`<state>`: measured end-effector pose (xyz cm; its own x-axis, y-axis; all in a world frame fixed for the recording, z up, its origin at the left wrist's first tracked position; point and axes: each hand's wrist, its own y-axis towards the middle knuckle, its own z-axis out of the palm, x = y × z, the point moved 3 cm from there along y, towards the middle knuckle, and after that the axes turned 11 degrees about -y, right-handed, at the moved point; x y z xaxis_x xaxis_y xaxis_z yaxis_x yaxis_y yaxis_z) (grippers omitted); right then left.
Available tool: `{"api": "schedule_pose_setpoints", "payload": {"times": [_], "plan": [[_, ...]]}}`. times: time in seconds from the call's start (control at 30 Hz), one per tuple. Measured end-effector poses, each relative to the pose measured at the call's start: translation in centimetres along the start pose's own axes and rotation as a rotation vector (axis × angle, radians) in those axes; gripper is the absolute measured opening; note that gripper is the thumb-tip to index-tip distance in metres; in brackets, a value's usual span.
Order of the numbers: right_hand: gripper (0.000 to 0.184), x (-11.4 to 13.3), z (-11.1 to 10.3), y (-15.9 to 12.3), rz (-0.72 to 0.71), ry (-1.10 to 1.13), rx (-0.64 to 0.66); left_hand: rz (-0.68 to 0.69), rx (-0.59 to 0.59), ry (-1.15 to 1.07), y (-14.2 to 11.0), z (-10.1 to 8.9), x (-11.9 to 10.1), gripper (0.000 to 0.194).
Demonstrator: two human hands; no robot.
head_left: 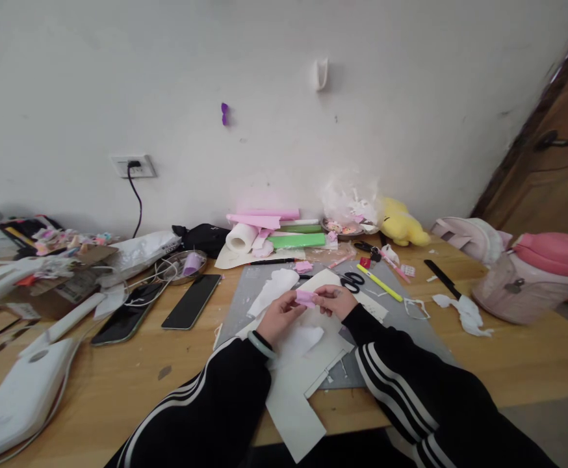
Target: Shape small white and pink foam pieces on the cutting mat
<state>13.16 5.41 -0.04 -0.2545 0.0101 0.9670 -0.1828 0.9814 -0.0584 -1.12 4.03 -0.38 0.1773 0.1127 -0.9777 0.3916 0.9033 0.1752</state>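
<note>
A small piece of pink paper [306, 298] is pinched between my two hands, above the grey mat. My left hand [280, 316] grips its left end, and my right hand [336, 300] has hold of the right end. Beneath them lie cut sheets of white paper [291, 406] and a crumpled white tissue [303, 339]. Just beyond my right hand rest black-handled scissors [352, 281], their blades partly hidden. Another pink scrap [304, 266] lies near the mat's far edge.
Two phones [192, 301] [128, 315] and a white power bank [25, 383] occupy the left. Paper rolls [242, 238] line the wall beside a yellow plush toy [403, 222]. To the right are a yellow pen-like tool [379, 283], a black comb [441, 278] and a pink bag [522, 286].
</note>
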Motion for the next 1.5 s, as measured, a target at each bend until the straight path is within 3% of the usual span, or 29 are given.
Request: {"api": "schedule_pose_setpoints", "payload": {"times": [0.6,1.0,1.37,1.5], "plan": [[0.023,0.41,-0.02,-0.45,0.010,-0.029,0.009,-0.054,-0.068,-0.036,-0.10,-0.15,0.18,0.028],[0.023,0.06,-0.25,-0.04,0.019,-0.054,-0.014,0.030,-0.027,0.048,-0.22,-0.05,-0.49,0.026],[0.020,0.63,-0.35,-0.26,-0.011,-0.084,-0.031,-0.101,-0.114,-0.299,-0.23,0.11,0.05,0.027],[0.019,0.69,-0.38,-0.35,-0.015,-0.097,-0.037,-0.092,-0.090,-0.277,-0.37,0.14,-0.04,0.026]]}}
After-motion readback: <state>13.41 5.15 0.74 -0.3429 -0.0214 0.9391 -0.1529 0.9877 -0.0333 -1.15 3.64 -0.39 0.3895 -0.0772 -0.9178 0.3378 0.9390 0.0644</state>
